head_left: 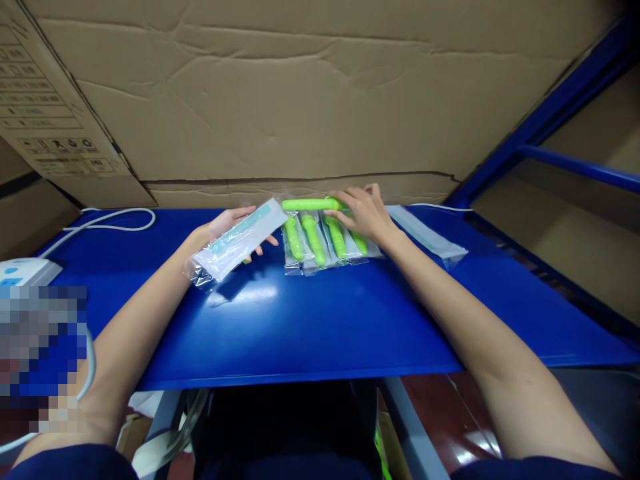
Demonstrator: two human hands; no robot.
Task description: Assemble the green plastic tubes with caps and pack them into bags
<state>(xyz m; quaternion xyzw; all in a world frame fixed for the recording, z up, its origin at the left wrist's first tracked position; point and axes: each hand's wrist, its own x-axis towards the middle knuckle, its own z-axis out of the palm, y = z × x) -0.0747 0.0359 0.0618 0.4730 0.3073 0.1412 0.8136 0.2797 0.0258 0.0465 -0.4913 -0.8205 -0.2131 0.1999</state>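
Note:
My left hand (227,225) lies palm up and holds a clear plastic sleeve bag (235,241) with white and teal print, tilted over the blue table (310,320). My right hand (364,212) reaches over a row of bagged green pieces (320,241) and grips the end of a loose green piece (310,205) lying crosswise above them. The bagged green pieces lie side by side in clear bags on the table, partly under my right hand.
A stack of empty clear bags (430,232) lies right of my right hand. A large cardboard box (300,100) walls the back. A white cable (117,217) and a white device (27,270) sit at the left. A blue frame rail (575,163) stands at the right.

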